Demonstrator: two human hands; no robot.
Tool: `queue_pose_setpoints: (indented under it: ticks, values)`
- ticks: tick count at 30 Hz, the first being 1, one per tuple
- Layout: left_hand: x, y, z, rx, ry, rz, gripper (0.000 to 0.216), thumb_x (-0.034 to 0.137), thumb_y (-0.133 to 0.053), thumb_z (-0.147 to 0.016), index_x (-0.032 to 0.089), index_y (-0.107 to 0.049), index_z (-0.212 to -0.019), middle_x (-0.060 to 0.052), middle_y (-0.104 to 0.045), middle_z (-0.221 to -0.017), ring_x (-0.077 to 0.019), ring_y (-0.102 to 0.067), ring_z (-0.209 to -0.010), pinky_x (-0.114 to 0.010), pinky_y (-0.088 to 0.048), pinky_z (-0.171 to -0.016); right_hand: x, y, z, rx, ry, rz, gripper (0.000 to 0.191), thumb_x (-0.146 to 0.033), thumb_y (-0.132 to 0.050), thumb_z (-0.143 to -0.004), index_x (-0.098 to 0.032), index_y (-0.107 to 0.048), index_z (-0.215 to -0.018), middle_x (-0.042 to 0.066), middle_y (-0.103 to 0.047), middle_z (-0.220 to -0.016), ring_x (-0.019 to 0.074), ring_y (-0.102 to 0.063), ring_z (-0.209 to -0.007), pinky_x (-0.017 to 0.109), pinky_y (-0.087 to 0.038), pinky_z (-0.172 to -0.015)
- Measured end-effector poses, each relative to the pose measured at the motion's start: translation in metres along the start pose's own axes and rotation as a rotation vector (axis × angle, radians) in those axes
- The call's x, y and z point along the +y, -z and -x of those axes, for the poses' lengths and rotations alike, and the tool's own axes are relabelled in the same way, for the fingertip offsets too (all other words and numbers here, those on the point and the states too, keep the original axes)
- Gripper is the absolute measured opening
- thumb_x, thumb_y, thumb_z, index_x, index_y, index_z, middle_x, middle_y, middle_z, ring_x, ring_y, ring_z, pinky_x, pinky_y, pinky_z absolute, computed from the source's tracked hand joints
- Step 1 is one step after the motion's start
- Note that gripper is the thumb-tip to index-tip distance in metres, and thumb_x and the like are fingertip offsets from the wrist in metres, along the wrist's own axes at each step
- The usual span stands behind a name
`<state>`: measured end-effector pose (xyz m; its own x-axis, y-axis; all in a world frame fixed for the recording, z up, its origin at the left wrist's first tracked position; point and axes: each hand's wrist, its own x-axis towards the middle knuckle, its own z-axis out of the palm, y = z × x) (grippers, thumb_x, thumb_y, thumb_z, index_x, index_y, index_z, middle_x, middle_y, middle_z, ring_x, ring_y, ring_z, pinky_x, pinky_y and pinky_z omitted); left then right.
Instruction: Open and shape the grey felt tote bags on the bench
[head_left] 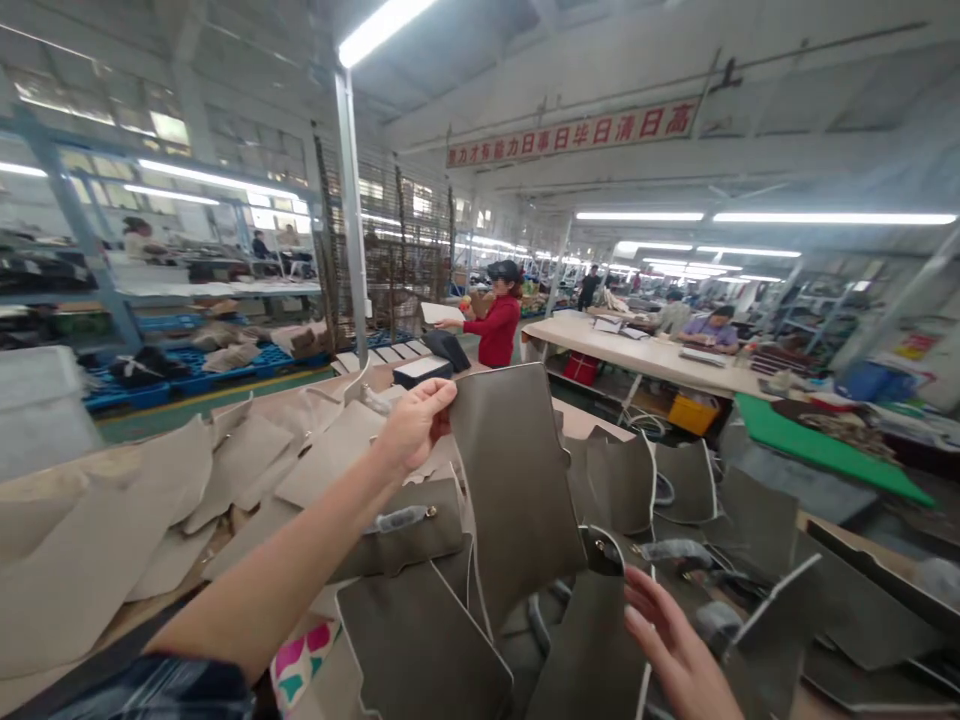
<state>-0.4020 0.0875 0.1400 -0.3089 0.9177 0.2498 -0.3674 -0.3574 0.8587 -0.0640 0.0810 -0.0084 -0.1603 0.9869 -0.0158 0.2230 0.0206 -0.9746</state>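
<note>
My left hand [416, 428] pinches the upper left corner of a dark olive-grey leather panel [517, 480], holding it up nearly upright. The panel has pale edges and a notched right side. Lower right, my right hand [679, 640] has its fingers stretched out beside the edge of another dark panel [589, 640]; whether they touch it I cannot tell. Below the raised panel lies one more dark panel [424, 640]. A plastic-wrapped handle with a metal fitting [397, 520] rests on a dark piece behind my left forearm.
Beige panels [247, 455] are heaped on the left of the table, dark panels [757, 515] on the right. A co-worker in red [495, 325] stands across the table with a light sheet [433, 313]. A metal post [351, 220] rises behind; a long worktable [637, 352] stands farther right.
</note>
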Motion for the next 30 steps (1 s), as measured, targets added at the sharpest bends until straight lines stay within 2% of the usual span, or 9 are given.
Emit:
queue_pose_setpoints:
  ticks: [2,5,8,11,15,19,26,30]
  values:
    - [-0.004,0.003,0.023,0.000,0.056,0.045,0.018,0.023,-0.068,-0.066,0.014,-0.053,-0.071,0.005,-0.055,-0.053,-0.0060,-0.049,-0.040,-0.015,-0.043,-0.037,-0.024,-0.026,0.022,0.006,-0.016,-0.152,0.061,-0.052,-0.060,-0.066,-0.024,-0.048,-0.118,0.008,-0.049,-0.124,0.0266,-0.046,-0.111,0.033,-0.046,-0.082]
    - [-0.016,0.015,0.051,0.080,0.132,0.109,0.011,0.019,-0.063,-0.070,0.014,-0.055,-0.074,0.002,-0.060,-0.057,-0.0093,-0.055,-0.043,-0.018,-0.046,-0.040,-0.041,-0.051,0.053,-0.041,-0.094,-0.360,0.054,-0.049,-0.064,-0.065,-0.020,-0.056,-0.109,0.009,-0.060,-0.110,0.0278,-0.054,-0.100,0.037,-0.047,-0.079]
    - [-0.034,0.031,0.075,0.230,0.189,0.178,0.006,0.018,-0.059,-0.075,0.013,-0.056,-0.075,0.001,-0.063,-0.057,-0.0106,-0.058,-0.046,-0.020,-0.049,-0.046,-0.038,-0.061,0.078,-0.055,-0.118,-0.509,0.042,-0.043,-0.069,-0.062,-0.017,-0.063,-0.095,0.007,-0.067,-0.090,0.0263,-0.059,-0.089,0.038,-0.045,-0.081]
    - [-0.054,0.037,0.103,0.284,0.250,0.212,0.007,0.018,-0.057,-0.076,0.012,-0.058,-0.080,-0.003,-0.067,-0.065,-0.0133,-0.063,-0.056,-0.023,-0.052,-0.056,-0.030,-0.066,0.097,-0.061,-0.169,-0.582,0.040,-0.038,-0.070,-0.062,-0.018,-0.063,-0.096,0.005,-0.068,-0.088,0.0245,-0.060,-0.086,0.036,-0.046,-0.079]
    - [-0.076,0.027,0.142,0.199,0.343,0.271,0.012,0.020,-0.058,-0.077,0.013,-0.060,-0.086,-0.006,-0.068,-0.077,-0.0168,-0.064,-0.072,-0.026,-0.052,-0.067,-0.021,-0.072,0.112,-0.084,-0.272,-0.675,0.040,-0.035,-0.070,-0.064,-0.018,-0.062,-0.099,0.006,-0.067,-0.092,0.0236,-0.060,-0.086,0.034,-0.049,-0.074]
    - [-0.084,0.013,0.168,0.131,0.399,0.315,0.030,0.021,-0.062,-0.074,0.016,-0.057,-0.103,-0.006,-0.067,-0.090,-0.0179,-0.064,-0.077,-0.028,-0.052,-0.067,-0.011,-0.075,0.117,-0.041,-0.338,-0.719,0.045,-0.032,-0.073,-0.061,-0.018,-0.059,-0.102,0.005,-0.067,-0.092,0.0233,-0.061,-0.083,0.033,-0.051,-0.070]
    - [-0.080,0.008,0.187,0.047,0.427,0.427,0.038,0.020,-0.062,-0.075,0.017,-0.054,-0.112,-0.009,-0.065,-0.098,-0.0201,-0.062,-0.086,-0.032,-0.050,-0.075,0.011,-0.077,0.111,-0.009,-0.388,-0.783,0.072,-0.029,-0.078,-0.055,-0.023,-0.044,-0.119,0.003,-0.069,-0.083,0.0209,-0.064,-0.068,0.034,-0.053,-0.063]
    - [-0.076,0.008,0.193,-0.017,0.391,0.469,0.040,0.019,-0.061,-0.075,0.016,-0.053,-0.114,-0.009,-0.064,-0.101,-0.0215,-0.060,-0.092,-0.034,-0.046,-0.082,0.023,-0.084,0.111,0.086,-0.328,-0.709,0.082,-0.040,-0.076,-0.054,-0.025,-0.037,-0.125,0.004,-0.068,-0.084,0.0235,-0.064,-0.073,0.033,-0.053,-0.061]
